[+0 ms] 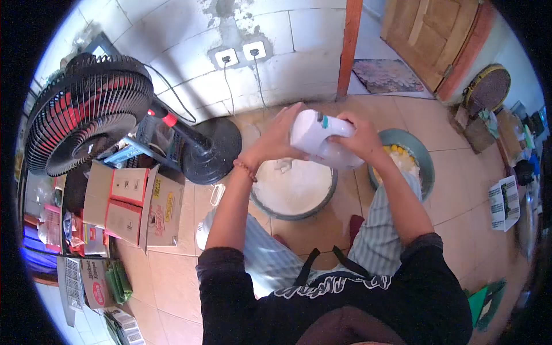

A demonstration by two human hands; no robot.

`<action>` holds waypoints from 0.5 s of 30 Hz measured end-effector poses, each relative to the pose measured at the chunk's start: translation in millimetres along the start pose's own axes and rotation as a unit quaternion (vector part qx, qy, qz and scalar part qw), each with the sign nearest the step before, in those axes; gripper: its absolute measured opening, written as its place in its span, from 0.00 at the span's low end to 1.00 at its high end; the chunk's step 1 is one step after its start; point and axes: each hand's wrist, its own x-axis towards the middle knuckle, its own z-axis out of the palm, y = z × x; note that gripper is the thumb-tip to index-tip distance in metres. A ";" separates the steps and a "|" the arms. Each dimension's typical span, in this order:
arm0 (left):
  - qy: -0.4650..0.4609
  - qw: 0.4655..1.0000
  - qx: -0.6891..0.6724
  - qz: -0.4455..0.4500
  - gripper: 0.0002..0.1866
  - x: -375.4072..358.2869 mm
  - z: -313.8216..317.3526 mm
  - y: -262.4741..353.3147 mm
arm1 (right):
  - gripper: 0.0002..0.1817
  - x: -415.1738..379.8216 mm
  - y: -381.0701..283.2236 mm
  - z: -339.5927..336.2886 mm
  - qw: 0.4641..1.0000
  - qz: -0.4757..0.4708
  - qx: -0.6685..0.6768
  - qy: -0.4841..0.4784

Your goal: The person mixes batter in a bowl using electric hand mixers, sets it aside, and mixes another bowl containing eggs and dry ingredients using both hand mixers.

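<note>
A white hand mixer is held up in front of me, over the far side of a wide basin of pale, creamy mixture. My right hand is wrapped around the mixer's handle. At the mixer's other end, my left hand grips its side, fingers partly hidden behind the body. Below my left hand, what look like beaters show against the mixture. To the right, a green-grey basin holds egg yolks and white stuff, partly covered by my right forearm and knee.
A black-and-red standing fan is at left on a round base. Near it are an open cardboard box and shelves of goods. Two plugged-in sockets are on the wall ahead. A doorway with a floral mat is at right.
</note>
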 end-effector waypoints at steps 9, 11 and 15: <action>0.068 0.985 -0.140 -0.073 0.47 12.3 -2.9 25.3 | 0.23 43.1 13.3 -7.3 0.988 -0.146 0.031 0.027; 0.106 0.984 -0.128 -0.071 0.48 16.0 1.7 16.6 | 0.21 55.0 19.0 -6.5 0.979 -0.192 -0.018 0.061; 0.146 0.971 -0.162 -0.103 0.47 19.4 -9.7 33.4 | 0.21 61.7 -16.7 -19.1 0.986 -0.154 -0.061 0.022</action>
